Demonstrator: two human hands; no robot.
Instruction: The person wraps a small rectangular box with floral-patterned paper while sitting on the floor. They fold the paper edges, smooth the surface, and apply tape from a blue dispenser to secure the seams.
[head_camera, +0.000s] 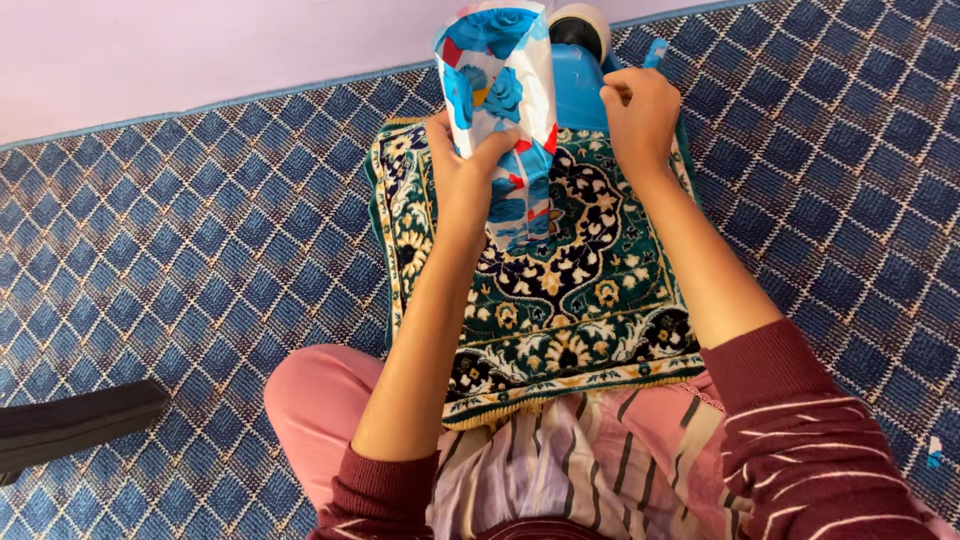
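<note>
My left hand (462, 160) grips a white cloth with blue flowers and red patches (500, 90), holding it upright above a small green patterned rug (560, 290). My right hand (640, 110) is closed at the far edge of the rug, touching a blue object (578, 95) that is partly hidden behind the cloth. A white rounded part (585, 22) sits on top of the blue object. The rug lies in front of my knees; I wear pink trousers and maroon striped sleeves.
A blue carpet with a diamond grid (200, 250) covers the floor all round. A pale wall (150, 50) runs along the far side. A flat black object (70, 425) lies at the left edge.
</note>
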